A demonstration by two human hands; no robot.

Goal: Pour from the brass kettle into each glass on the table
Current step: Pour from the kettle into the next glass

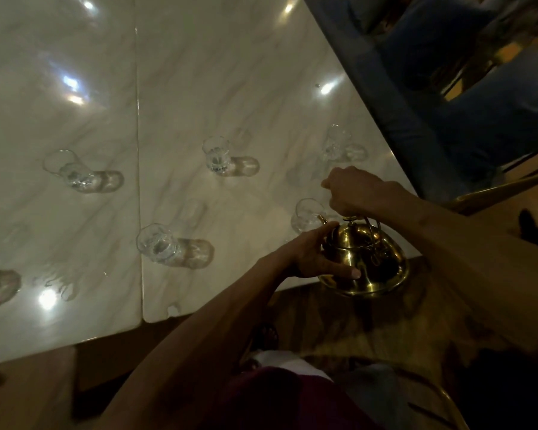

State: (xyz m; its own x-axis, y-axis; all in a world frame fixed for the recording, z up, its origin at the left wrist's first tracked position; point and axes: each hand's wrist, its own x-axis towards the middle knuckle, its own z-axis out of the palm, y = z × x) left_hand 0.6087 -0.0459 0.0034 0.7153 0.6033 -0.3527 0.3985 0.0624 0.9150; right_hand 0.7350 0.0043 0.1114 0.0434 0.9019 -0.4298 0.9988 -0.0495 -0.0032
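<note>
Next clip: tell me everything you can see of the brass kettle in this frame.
The shiny, round-bodied brass kettle has a domed lid with a small knob, a thin wire handle and a curved spout pointing at the nearest clear glass. It is held at the near edge of the white marble table, tilted slightly toward that glass. The right hand grips the handle from above; the left hand presses straight fingers against its side. No stream shows.

Blue seating (pixel 441 51); brown floor (pixel 370 324)
</note>
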